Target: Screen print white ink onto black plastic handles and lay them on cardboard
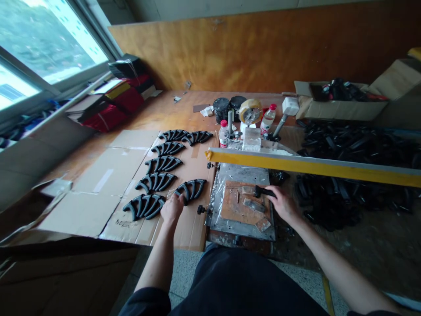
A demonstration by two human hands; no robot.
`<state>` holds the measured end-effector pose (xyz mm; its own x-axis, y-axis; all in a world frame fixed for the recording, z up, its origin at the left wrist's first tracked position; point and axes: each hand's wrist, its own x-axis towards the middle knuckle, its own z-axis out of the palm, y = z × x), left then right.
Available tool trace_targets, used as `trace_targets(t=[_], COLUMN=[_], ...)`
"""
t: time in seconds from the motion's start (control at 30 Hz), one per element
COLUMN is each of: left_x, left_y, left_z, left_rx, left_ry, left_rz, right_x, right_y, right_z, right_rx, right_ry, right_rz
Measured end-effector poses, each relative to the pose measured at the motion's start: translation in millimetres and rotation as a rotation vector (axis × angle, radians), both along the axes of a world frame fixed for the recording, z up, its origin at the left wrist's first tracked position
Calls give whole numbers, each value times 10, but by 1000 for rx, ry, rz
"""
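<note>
My left hand [172,208] is closed at the near end of a row of black curved parts [194,189] on the cardboard [189,228]. More rows of such parts [144,206] lie to its left and beyond it. My right hand [283,202] grips a black curved part [263,192], held over a wooden board [232,206] on a metal plate [219,228]. Small worn blocks [254,205] rest on that board. What my left fingertips hold is partly hidden by the hand.
A yellow bar [315,169] crosses above the plate to the right. Behind it stand bottles [268,119], a tape roll [250,111] and black jars [221,109]. Piles of black parts [342,145] and a cardboard box [345,109] are at right. Red stacks [105,116] sit at left.
</note>
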<state>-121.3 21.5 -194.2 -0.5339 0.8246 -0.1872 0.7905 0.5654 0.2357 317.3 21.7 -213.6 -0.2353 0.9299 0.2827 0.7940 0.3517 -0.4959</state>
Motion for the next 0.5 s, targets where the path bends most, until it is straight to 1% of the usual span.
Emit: trace_targets(t=[0.07,0.13,0.2,0.27,0.33,0.37,0.43,0.5], left_x=[124,321,579,879,1189,1334,1567,1689], left_y=[69,164,268,358,415,427,413,344], left_z=[163,367,613,892,1176,1307,1519,1641], left_rx=[64,165,313,497,667,718,745,724], left_ry=[16,-52,-244,-535,-847,-981,-1176,-1261], left_rz=[-49,-116,-182,-249,-329,-376,-461,-498], right_x=[-295,-513,-637,-689,-703,-701,-665,-547], right_y=[-23,-63,-109,-151,-184,-194,-195,-155], right_z=[107,176,225,257,271,271,268,277], right_rx=[19,29,18,4,3,7,22,46], right_ry=[-131,-294,-418,-492,-520,-517,-466,-318], right_rz=[134,182,184,182,175,174,180,147])
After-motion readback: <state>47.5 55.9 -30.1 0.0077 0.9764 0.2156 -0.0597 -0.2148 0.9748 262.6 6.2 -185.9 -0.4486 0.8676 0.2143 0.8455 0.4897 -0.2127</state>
